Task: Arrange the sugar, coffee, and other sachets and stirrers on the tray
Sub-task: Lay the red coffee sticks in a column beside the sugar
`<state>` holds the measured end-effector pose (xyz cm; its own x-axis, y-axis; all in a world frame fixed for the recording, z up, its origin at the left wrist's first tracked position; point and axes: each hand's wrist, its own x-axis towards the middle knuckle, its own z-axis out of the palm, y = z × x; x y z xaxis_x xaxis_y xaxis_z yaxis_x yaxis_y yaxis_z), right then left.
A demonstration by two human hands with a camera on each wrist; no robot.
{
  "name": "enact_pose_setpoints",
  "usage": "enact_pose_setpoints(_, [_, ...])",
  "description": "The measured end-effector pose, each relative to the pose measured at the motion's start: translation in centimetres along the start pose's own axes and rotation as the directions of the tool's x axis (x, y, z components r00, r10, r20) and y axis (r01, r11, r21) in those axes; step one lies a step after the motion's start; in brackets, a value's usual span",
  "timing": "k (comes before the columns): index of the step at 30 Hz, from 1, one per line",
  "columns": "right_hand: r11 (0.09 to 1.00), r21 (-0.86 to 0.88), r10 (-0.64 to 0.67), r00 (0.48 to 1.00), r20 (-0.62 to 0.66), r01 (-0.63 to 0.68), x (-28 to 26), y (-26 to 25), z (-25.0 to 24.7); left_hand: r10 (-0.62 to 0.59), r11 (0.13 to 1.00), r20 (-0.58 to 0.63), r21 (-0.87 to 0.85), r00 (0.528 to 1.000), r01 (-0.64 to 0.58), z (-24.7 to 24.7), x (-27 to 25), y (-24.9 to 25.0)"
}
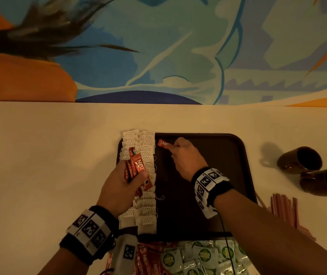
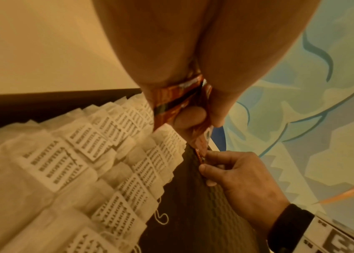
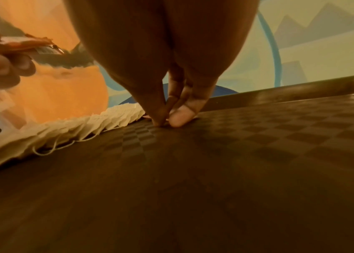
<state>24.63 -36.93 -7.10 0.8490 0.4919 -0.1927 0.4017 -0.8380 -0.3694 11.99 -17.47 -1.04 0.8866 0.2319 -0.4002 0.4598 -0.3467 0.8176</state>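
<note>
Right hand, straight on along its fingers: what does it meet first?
The red sachet that the right hand pinches on the tray; past it, probably the far end of the tea bag rows, though depth is unclear.

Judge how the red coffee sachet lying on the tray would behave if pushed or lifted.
The red coffee sachet is thin and flat, so it should slide, not roll, though the chequered tray may drag. It is probably light: the left hand holds a bundle of sachets in one grip. Held by the end the right hand pinches, it may sag.
</note>
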Motion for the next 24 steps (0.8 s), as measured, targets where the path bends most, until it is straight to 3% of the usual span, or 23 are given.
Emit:
enact_pose_setpoints(13, [1.0, -0.011, -0.006, 0.989, -0.151, 0.004, 0.8, -0.6, 0.8, -0.041, 0.998, -0.006, -0.038, 0.999, 0.04, -0.5, -0.2, -1.2])
enact_pose_setpoints(24, [1.0, 0.014, 0.017, 0.993, -0.114, -0.016, 0.3, -0.4, 0.1, 0.013, 0.999, 0.018, -0.03, 1.0, -0.012, 0.0, 0.2, -1.8])
